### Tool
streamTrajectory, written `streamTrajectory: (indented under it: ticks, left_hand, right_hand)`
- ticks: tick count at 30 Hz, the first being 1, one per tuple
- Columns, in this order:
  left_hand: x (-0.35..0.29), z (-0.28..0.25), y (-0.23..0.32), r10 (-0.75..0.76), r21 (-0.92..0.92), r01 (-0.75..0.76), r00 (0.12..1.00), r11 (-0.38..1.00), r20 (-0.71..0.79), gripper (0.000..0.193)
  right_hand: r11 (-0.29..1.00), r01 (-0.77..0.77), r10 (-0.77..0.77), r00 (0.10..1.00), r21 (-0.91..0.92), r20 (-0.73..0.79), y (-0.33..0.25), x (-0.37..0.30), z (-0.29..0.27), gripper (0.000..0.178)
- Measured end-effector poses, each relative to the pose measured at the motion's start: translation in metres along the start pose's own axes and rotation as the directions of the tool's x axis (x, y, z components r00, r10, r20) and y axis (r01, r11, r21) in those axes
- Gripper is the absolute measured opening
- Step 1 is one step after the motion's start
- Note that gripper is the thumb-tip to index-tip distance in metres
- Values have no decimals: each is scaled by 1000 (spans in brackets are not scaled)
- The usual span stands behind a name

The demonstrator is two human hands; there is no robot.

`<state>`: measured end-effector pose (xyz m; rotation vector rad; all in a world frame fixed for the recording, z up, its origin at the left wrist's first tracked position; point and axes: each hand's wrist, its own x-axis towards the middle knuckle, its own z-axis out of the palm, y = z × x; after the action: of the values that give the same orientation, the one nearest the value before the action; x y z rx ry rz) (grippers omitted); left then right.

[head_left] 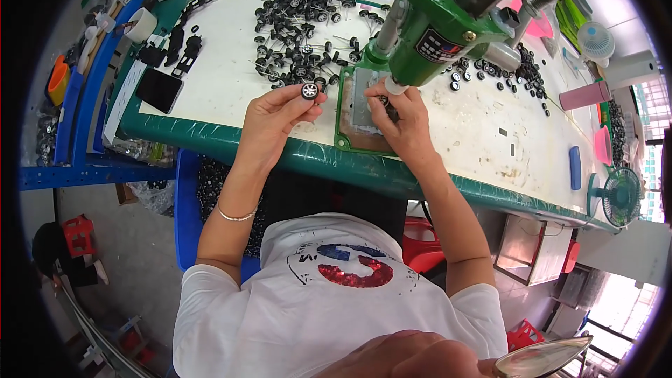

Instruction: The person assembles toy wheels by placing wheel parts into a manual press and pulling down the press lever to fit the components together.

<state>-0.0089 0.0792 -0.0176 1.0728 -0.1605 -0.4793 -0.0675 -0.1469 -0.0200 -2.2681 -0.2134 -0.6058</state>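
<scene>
Left hand (pixel 275 113): closed, pinching one small black wheel (pixel 309 91) with a silver spoked hub between thumb and fingers, hub facing up. It's just left of the press base (pixel 344 141), above the table's near edge.

Right hand (pixel 407 120): on the base, right of the left grip, fingers curled in by a small dark part (pixel 383 100). Part is mostly covered; can't tell if it's pinched or only steadied. White press tip (pixel 396 87) sits right at those fingers, green press head (pixel 427 42) directly above.

Just beyond the left grip: big heap of black wheels on thin metal axles (pixel 297 24), loosely tangled. Well left of it: dark flat tablet-like slab (pixel 159 91) lying on the white tabletop (pixel 217 108). Right of the right hand: scattered loose wheels (pixel 500 77), then farther out a blue bar (pixel 575 168) and a green fan (pixel 621 187). Below the left forearm: blue bin (pixel 185 210) with small dark parts.
</scene>
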Motion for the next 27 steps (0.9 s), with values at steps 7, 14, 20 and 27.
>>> streamTrajectory:
  ticks: [7, 14, 20, 27]
  left_hand:
    - [-4, 11, -12, -11, -29, 10, 999, 1000, -37, 20]
    - [6, 29, -14, 120, 114, -120, 993, 986, 5, 18]
    - [26, 50, -16, 153, 173, -162, 986, 972, 63, 19]
    - [31, 67, -21, 327, 452, -362, 932, 815, 156, 18]
  right_hand:
    - [999, -27, 29, 993, 17, -118, -9, -8, 2, 21]
    - [993, 16, -36, 984, -115, -177, -11, -8, 10, 18]
    - [993, -35, 24, 995, -111, -98, -1, -11, 9, 32]
    - [973, -115, 143, 981, 200, -134, 13, -20, -19, 47]
